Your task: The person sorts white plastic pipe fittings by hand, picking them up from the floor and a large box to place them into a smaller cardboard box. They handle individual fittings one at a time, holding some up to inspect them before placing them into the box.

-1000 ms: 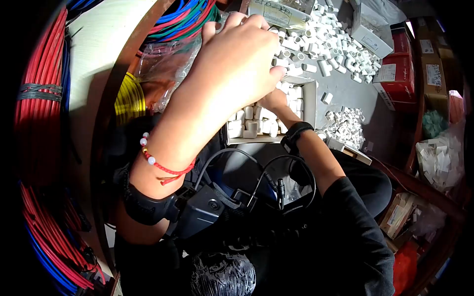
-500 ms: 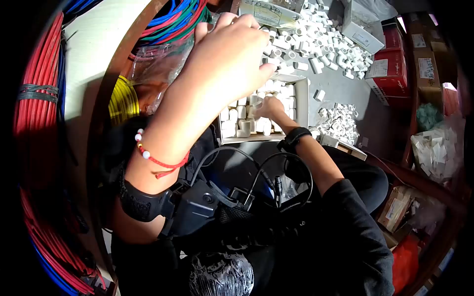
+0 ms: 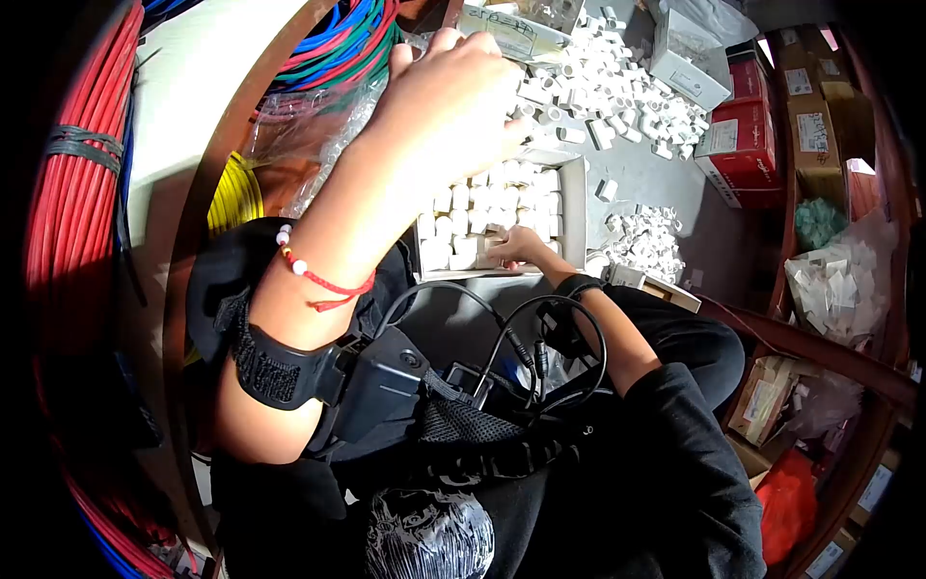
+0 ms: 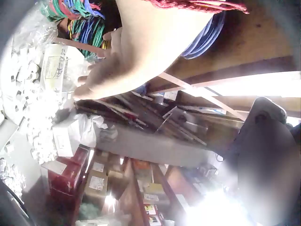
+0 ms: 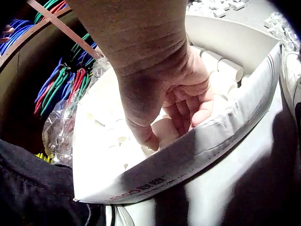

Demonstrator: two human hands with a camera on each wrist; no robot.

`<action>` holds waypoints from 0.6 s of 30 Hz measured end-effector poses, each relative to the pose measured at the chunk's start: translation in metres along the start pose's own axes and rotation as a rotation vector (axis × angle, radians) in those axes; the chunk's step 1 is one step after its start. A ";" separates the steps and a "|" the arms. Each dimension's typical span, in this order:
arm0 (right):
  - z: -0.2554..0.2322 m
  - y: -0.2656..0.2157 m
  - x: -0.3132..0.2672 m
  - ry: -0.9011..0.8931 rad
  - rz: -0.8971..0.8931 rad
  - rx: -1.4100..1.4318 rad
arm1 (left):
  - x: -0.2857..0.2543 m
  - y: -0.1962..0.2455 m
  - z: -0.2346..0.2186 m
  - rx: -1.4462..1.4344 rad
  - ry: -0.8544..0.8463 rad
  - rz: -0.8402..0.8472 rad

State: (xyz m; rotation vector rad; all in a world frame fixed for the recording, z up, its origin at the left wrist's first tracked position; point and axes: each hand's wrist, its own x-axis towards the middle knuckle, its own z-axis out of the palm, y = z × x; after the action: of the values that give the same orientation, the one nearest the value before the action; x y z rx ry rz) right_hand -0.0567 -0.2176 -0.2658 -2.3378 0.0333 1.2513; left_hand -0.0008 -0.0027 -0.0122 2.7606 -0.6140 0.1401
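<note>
A white cardboard box [image 3: 576,193] holds rows of short white pipe fittings [image 3: 435,253]. My right hand [image 3: 522,245] reaches into it by the near wall. In the right wrist view the thumb and fingers of that hand [image 5: 164,89] pinch a white fitting [image 5: 164,132] just inside the box wall [image 5: 202,150]. Above the box's far left part, my left hand [image 3: 449,106] hangs with its fingers loosely bent and apart. The left wrist view shows nothing held in this hand [image 4: 124,61]; its palm is partly hidden.
Loose white fittings [image 3: 627,92] lie heaped beyond the box, with a pile of small white pieces [image 3: 646,241] at its right. Coiled cables [image 3: 338,48] and clear plastic stand left. Red boxes [image 3: 741,145] and a shelf of cartons [image 3: 815,135] are on the right.
My right hand has moved from among the fittings toward the box's near wall, its fingers now on a fitting there. My left hand stays above the box, and the head view has shifted slightly.
</note>
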 end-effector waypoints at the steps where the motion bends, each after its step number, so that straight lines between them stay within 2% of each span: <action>1: 0.003 0.001 0.004 -0.001 -0.002 -0.025 | 0.000 0.000 0.001 0.014 0.012 0.001; 3: 0.006 0.007 0.010 -0.008 -0.020 -0.045 | -0.001 -0.001 0.002 0.042 0.033 0.003; 6: -0.004 -0.005 -0.002 -0.071 0.096 -0.014 | -0.001 -0.001 0.002 0.017 0.033 0.005; 10: -0.026 -0.014 0.016 -0.070 0.137 -0.230 | -0.002 -0.002 0.001 -0.016 0.002 -0.009; 11: -0.021 -0.008 0.033 0.150 0.048 -0.386 | -0.002 -0.003 0.001 -0.009 0.012 -0.009; 12: -0.031 -0.027 0.025 0.161 -0.049 -0.269 | -0.002 -0.003 0.000 -0.001 0.021 -0.009; 14: -0.038 -0.062 0.019 0.328 -0.221 -0.385 | -0.002 -0.003 -0.002 -0.028 0.011 -0.017; 16: -0.024 -0.054 0.063 0.547 -0.732 -0.337 | -0.002 -0.001 -0.002 -0.009 0.008 -0.029; 17: -0.021 -0.066 0.063 0.632 -0.665 -0.446 | -0.003 -0.002 -0.002 -0.024 0.022 -0.020; 18: -0.017 -0.073 0.069 0.619 -0.700 -0.454 | -0.004 -0.003 0.000 -0.040 0.035 -0.012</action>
State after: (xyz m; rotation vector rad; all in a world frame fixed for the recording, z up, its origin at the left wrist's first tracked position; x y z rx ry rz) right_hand 0.0141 -0.1471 -0.2828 -2.6493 -0.8593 0.1866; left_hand -0.0027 0.0015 -0.0140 2.7171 -0.5851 0.1713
